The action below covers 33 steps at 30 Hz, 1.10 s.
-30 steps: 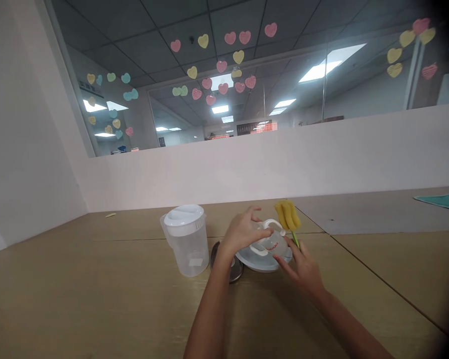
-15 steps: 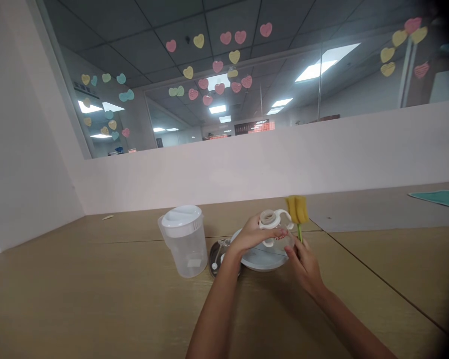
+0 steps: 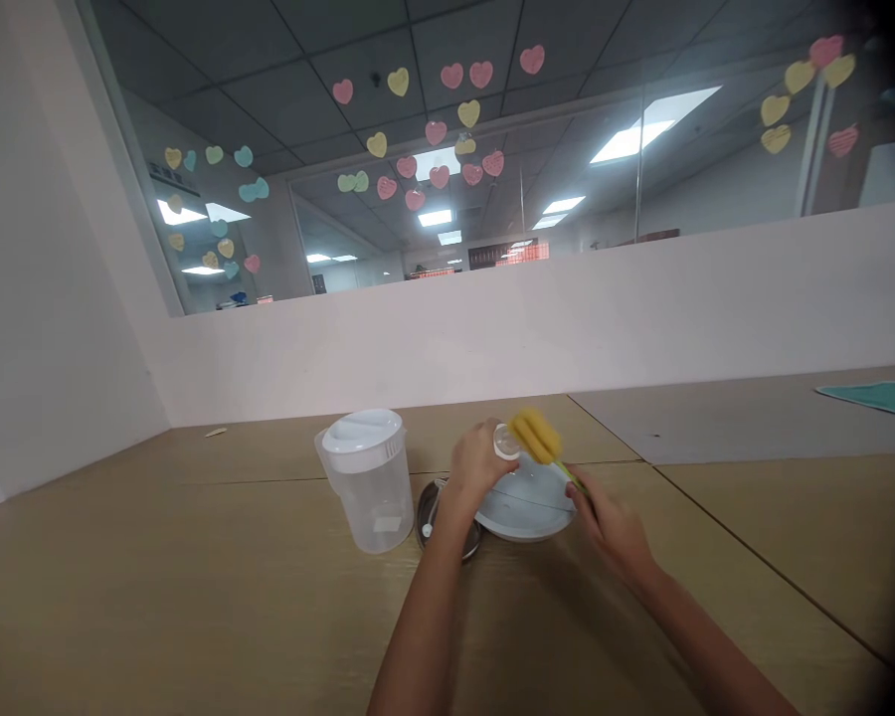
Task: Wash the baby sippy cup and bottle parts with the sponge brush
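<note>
My left hand (image 3: pixel 478 459) is wrapped round a clear baby bottle (image 3: pixel 505 443), which it largely hides; a pale round end faces me. In my right hand (image 3: pixel 610 522) is the thin green handle of a bottle brush (image 3: pixel 537 436) with a yellow sponge head. The sponge head is up beside the bottle, tilted to the left; whether they touch I cannot tell. Under both hands stands a shallow white basin (image 3: pixel 526 517). Partly behind my left wrist lies a round metal dish (image 3: pixel 471 544) holding small white parts and a thin tube.
A clear plastic pitcher (image 3: pixel 377 497) with a white lid stands left of the metal dish. A teal cloth (image 3: pixel 876 396) lies at the far right. The table (image 3: pixel 231 587) meets a white wall (image 3: pixel 418 348) below a window with heart-shaped notes.
My left hand has moved left and turned the bottle, so its handles no longer show. The brush head has swung from upright to tilted left, towards the bottle.
</note>
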Tool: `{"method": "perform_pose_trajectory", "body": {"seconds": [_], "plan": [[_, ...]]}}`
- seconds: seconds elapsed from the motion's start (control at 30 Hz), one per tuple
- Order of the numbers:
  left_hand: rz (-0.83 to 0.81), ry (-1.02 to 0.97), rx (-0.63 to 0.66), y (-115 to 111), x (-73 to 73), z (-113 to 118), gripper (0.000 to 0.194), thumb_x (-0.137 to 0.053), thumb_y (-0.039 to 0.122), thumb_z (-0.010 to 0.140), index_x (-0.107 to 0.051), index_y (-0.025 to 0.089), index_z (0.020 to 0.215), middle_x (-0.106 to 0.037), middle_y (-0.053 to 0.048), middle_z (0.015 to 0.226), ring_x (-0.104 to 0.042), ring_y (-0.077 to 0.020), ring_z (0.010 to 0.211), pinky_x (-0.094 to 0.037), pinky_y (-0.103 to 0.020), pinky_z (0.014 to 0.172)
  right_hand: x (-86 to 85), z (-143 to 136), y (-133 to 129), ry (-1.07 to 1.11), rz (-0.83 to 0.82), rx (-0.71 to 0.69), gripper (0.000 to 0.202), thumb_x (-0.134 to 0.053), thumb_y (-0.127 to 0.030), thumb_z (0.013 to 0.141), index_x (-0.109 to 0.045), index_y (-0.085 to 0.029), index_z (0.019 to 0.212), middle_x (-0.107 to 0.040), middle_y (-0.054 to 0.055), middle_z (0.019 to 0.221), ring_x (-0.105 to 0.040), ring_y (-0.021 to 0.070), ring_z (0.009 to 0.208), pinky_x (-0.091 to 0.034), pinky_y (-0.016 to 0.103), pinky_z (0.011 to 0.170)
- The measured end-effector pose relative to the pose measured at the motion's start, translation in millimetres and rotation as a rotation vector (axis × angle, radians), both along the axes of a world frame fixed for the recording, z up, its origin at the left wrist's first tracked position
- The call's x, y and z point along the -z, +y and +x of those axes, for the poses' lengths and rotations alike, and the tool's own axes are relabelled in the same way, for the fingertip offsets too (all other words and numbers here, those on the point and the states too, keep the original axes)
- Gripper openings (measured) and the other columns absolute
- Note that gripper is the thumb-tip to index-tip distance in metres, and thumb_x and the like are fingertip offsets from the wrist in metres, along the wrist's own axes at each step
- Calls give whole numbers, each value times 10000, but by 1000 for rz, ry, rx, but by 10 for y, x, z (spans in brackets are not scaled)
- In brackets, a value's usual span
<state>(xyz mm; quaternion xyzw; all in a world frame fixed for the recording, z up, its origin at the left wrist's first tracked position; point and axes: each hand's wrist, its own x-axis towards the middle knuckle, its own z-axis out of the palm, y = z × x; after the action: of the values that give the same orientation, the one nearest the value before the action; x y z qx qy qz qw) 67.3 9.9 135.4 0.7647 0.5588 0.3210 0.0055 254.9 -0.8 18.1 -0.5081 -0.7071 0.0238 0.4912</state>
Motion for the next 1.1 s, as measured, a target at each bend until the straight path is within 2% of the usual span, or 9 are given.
{"method": "perform_pose_trajectory", "body": {"seconds": [0.13, 0.3, 0.37, 0.47, 0.6, 0.73, 0.87, 0.97, 1.1], "plan": [[28, 23, -7, 40, -20, -141, 407, -744, 249, 630, -597, 209, 1007, -660, -46, 990, -611, -191, 866, -440, -262, 724, -11, 26, 35, -174, 86, -27, 417, -282, -349, 937, -511, -268, 1276, -688, 33, 1041, -662, 159, 785, -471, 233, 623], [35, 72, 35, 70, -58, -263, 433, -759, 154, 594, -616, 211, 999, -661, -13, 975, -594, -171, 886, -438, -261, 773, -24, 81, 55, -403, 182, 78, 419, -293, -263, 928, -529, -270, 1274, -678, 16, 756, -610, 130, 605, -398, 212, 498], [41, 150, 18, 48, -65, -225, 341, -710, 122, 647, -625, 205, 967, -661, -22, 959, -588, -174, 890, -432, -269, 778, -22, 113, 51, -504, 230, 159, 424, -330, -211, 907, -531, -291, 1271, -643, 3, 681, -581, 121, 566, -335, 212, 453], [118, 318, -76, -10, -52, -75, 186, -573, 87, 764, -630, 196, 903, -659, -51, 932, -569, -207, 928, -414, -329, 811, -12, 149, 42, -616, 296, 271, 458, -392, -146, 866, -531, -327, 1264, -619, -5, 648, -550, 105, 539, -244, 226, 417], [192, 542, -122, -70, 24, 174, 201, -452, 98, 848, -633, 187, 847, -656, -76, 916, -534, -249, 987, -353, -459, 912, 16, 131, 28, -717, 362, 328, 495, -456, -99, 814, -555, -346, 1231, -614, -5, 643, -524, 91, 521, -192, 247, 409], [231, 615, -17, -75, 115, 332, 193, -454, 112, 850, -621, 201, 887, -643, -63, 936, -515, -235, 1005, -322, -465, 956, 40, 79, 23, -716, 370, 375, 514, -485, -78, 789, -563, -344, 1223, -625, -3, 668, -529, 89, 528, -192, 254, 413], [245, 606, 33, -38, 126, 320, 195, -449, 126, 855, -614, 215, 909, -624, -55, 972, -497, -221, 1025, -312, -451, 973, 24, 87, 36, -660, 292, 347, 454, -461, -128, 837, -567, -345, 1221, -627, -1, 647, -533, 95, 526, -193, 260, 426], [272, 531, -8, 10, 93, 188, 241, -433, 107, 855, -618, 239, 937, -611, -53, 1002, -476, -216, 1067, -272, -447, 1010, -1, 111, 49, -594, 186, 307, 411, -414, -190, 877, -566, -350, 1224, -644, 14, 673, -551, 107, 564, -200, 260, 437], [243, 477, -140, 72, 53, -69, 298, -419, 61, 841, -619, 239, 972, -610, -65, 1017, -469, -228, 1097, -246, -455, 1023, -4, 129, 73, -526, 102, 241, 385, -387, -247, 888, -589, -351, 1198, -651, 24, 688, -556, 112, 586, -224, 248, 449]]}}
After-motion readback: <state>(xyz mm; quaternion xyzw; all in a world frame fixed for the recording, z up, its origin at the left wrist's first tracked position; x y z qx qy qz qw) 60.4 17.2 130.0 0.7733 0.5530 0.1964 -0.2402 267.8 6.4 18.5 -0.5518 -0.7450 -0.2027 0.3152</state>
